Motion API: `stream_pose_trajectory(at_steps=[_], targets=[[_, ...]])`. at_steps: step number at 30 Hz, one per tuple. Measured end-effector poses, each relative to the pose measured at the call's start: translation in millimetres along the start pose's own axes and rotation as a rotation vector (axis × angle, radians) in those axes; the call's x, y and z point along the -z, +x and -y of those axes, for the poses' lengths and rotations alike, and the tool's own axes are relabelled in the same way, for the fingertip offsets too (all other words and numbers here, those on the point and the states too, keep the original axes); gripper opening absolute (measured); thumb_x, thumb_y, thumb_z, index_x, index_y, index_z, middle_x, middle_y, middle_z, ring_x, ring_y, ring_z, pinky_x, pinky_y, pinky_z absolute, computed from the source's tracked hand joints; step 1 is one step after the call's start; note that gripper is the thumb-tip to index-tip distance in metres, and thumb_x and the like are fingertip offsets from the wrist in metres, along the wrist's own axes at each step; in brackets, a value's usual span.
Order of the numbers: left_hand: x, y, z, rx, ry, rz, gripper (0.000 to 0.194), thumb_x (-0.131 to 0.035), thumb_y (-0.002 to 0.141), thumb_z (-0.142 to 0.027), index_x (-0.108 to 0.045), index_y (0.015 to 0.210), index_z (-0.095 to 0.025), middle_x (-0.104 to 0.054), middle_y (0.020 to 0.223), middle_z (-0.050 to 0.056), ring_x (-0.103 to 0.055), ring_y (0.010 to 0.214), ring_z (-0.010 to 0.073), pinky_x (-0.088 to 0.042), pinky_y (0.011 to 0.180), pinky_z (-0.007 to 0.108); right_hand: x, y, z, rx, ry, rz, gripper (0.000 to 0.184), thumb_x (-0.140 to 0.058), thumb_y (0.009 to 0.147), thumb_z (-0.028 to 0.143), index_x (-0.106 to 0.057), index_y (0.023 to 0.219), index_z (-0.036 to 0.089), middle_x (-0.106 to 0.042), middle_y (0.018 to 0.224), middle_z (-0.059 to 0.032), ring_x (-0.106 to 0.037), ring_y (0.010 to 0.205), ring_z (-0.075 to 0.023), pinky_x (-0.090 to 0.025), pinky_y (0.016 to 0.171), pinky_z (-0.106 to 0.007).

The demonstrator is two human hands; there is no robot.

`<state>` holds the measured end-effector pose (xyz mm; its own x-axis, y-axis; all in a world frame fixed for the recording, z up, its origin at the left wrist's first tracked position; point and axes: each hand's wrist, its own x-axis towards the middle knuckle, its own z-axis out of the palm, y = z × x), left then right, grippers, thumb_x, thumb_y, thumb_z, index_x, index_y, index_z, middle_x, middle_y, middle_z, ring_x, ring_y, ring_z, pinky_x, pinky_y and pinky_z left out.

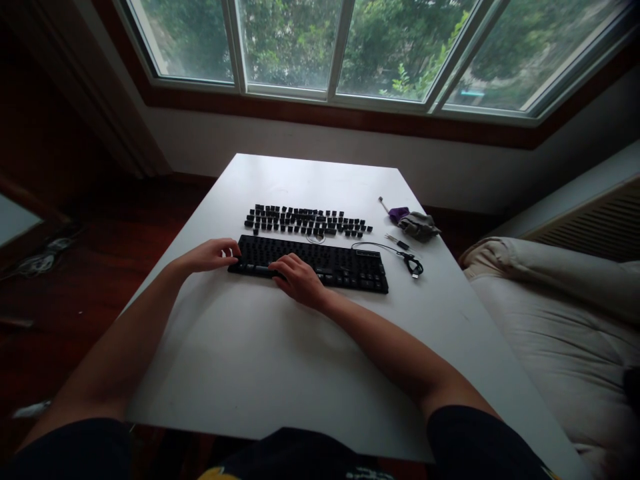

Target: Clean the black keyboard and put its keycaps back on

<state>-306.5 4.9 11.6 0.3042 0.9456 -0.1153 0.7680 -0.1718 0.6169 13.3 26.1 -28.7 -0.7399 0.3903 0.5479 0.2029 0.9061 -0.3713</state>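
Observation:
A black keyboard (340,262) lies on the white table (240,360), many of its upper key places without caps. At its left end is my left hand (213,255), fingers bent and thumb below, gripping the edge. My right hand (299,279) rests over the front row, right of the long light-edged key; its fingers are bent close together on the keys, and anything between them is hidden. Behind the keyboard, loose black keycaps (305,220) stand in rows. A thin wire loop (315,239) lies between these caps and the keyboard's back edge.
The coiled black USB cable (414,267) lies right of the keyboard, near a small black-handled tool (401,245). Farther back are a crumpled purple and grey cloth (419,225) and a light-handled brush (383,202). A padded seat (540,320) stands right of the table.

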Motion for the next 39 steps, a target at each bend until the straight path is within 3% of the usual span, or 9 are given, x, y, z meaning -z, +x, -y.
stream_pose_trajectory(at_steps=[9, 14, 19, 25, 34, 39], targets=[[-1.9, 1, 2, 0.029, -0.036, -0.015, 0.038, -0.062, 0.084, -0.057, -0.070, 0.098, -0.022, -0.072, 0.101, 0.005, -0.066, 0.087, 0.0202, -0.053, 0.076, 0.029, -1, 1, 6, 0.083, -0.006, 0.078, 0.023, -0.056, 0.097, 0.021, -0.061, 0.119, 0.024, -0.064, 0.107, -0.0093, -0.056, 0.099, -0.0236, -0.050, 0.090, -0.038], [-4.9, 3, 0, 0.060, -0.009, -0.031, 0.037, -0.061, 0.085, -0.056, -0.070, 0.098, -0.023, -0.073, 0.098, 0.004, -0.066, 0.084, 0.0200, -0.053, 0.073, 0.028, -4, 2, 12, 0.203, -0.010, 0.216, 0.021, -0.054, 0.098, 0.022, -0.062, 0.117, 0.024, -0.066, 0.107, -0.0081, -0.057, 0.100, -0.0213, -0.050, 0.089, -0.033], [-5.5, 5, -1, 0.060, -0.016, -0.030, 0.036, -0.063, 0.084, -0.054, -0.070, 0.097, -0.022, -0.072, 0.092, 0.003, -0.065, 0.080, 0.0194, -0.051, 0.072, 0.028, -9, 0, 12, 0.227, -0.019, 0.297, 0.021, -0.057, 0.097, 0.023, -0.063, 0.117, 0.023, -0.067, 0.106, -0.0070, -0.059, 0.098, -0.0203, -0.049, 0.089, -0.032], [-4.2, 5, 3, 0.065, -0.057, -0.007, 0.038, -0.062, 0.084, -0.056, -0.072, 0.094, -0.021, -0.073, 0.089, 0.003, -0.065, 0.081, 0.0200, -0.051, 0.073, 0.028, -9, 1, 12, 0.243, -0.024, 0.290, 0.019, -0.060, 0.095, 0.022, -0.065, 0.114, 0.022, -0.067, 0.104, -0.0071, -0.059, 0.096, -0.0202, -0.049, 0.086, -0.031], [-5.9, 8, -1, 0.124, -0.043, -0.035, 0.040, -0.063, 0.082, -0.057, -0.073, 0.091, -0.020, -0.074, 0.091, 0.004, -0.065, 0.084, 0.0216, -0.049, 0.075, 0.030, -8, 2, 12, 0.247, -0.026, 0.307, 0.019, -0.057, 0.097, 0.022, -0.065, 0.114, 0.020, -0.066, 0.106, -0.0081, -0.058, 0.097, -0.0199, -0.048, 0.088, -0.031], [-11.1, 9, 8, 0.136, -0.046, -0.087, 0.039, -0.064, 0.080, -0.056, -0.071, 0.094, -0.021, -0.072, 0.091, 0.004, -0.064, 0.083, 0.0206, -0.049, 0.075, 0.029, -7, 3, 13, 0.233, -0.032, 0.334, 0.019, -0.056, 0.098, 0.022, -0.065, 0.115, 0.019, -0.066, 0.106, -0.0088, -0.057, 0.098, -0.0201, -0.047, 0.088, -0.031]])
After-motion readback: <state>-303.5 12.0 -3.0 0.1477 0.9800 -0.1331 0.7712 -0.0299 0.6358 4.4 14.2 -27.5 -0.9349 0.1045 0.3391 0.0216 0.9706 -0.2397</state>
